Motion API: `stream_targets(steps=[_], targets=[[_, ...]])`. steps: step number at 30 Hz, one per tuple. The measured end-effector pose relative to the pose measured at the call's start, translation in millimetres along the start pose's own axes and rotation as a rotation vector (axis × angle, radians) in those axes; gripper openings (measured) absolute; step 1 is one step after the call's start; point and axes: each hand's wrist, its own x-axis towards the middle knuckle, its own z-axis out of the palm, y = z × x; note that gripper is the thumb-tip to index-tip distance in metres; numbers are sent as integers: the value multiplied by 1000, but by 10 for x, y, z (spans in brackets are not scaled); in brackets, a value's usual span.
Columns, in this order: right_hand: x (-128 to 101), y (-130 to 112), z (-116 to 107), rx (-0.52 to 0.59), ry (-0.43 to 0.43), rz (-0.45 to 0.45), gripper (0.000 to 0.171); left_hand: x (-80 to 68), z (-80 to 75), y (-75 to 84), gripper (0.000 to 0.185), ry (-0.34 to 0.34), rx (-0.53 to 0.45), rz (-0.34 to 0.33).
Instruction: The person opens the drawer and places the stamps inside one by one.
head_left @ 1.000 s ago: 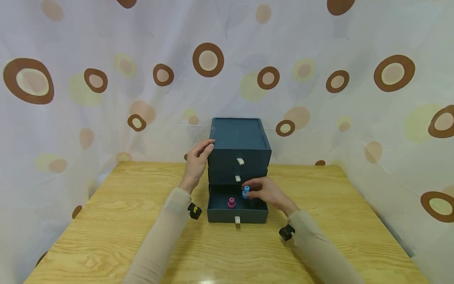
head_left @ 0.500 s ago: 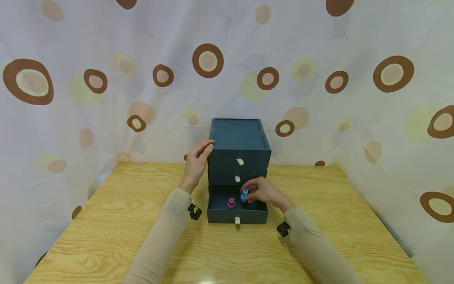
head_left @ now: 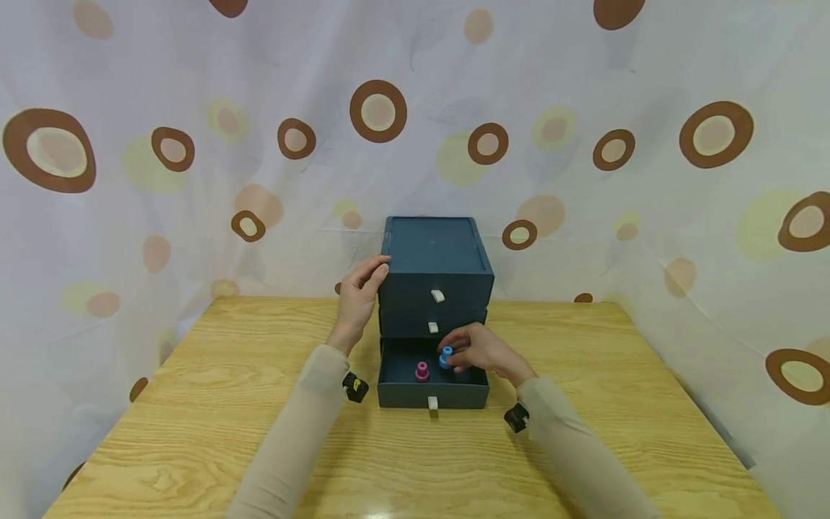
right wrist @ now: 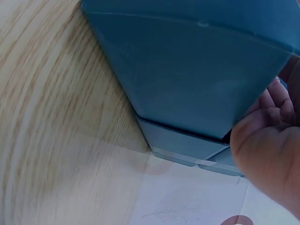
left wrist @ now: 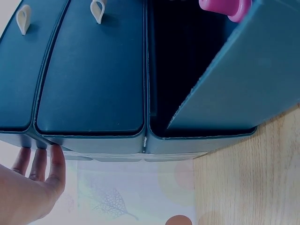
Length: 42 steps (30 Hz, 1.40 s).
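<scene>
A dark blue drawer cabinet (head_left: 433, 245) stands on the table with its bottom drawer (head_left: 402, 396) pulled out. My left hand (head_left: 353, 306) rests its fingertips against the cabinet's upper left side, fingers fairly straight, as the left wrist view also shows. Inside the drawer, my right hand (head_left: 488, 352) pinches a small light-blue stepped cylinder (head_left: 447, 352) between thumb and fingers. To the left of it, a magenta stepped cylinder (head_left: 422, 372) stands upright on the drawer floor. In the right wrist view, the drawer's side wall hides the fingertips and the blue piece.
White loop tabs mark the upper drawer (head_left: 408, 292) and the middle drawer (head_left: 405, 322), both pushed in. A wooden table (head_left: 259, 404) extends around the cabinet. Behind it hangs a patterned curtain (head_left: 415, 180).
My right hand has lowered the blue cylinder slightly and shifted it a little left within the drawer. The left hand stays against the cabinet.
</scene>
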Motion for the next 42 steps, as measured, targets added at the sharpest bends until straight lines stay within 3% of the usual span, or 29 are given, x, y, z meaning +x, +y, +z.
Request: stream_targets(steps=[10, 22, 28, 35, 42], targets=[[10, 41, -15, 12, 8, -3, 32, 28, 10, -104, 38, 19, 13, 19], [-93, 93, -32, 70, 28, -131, 33, 12, 7, -117, 38, 21, 10, 31], [-180, 25, 17, 25, 85, -138, 32, 18, 2, -106, 38, 7, -8, 23], [-219, 36, 68, -61, 140, -221, 30, 33, -4, -106, 39, -4, -17, 15], [-304, 9, 123, -53, 83, -253, 31, 31, -19, -104, 38, 5, 1, 21]])
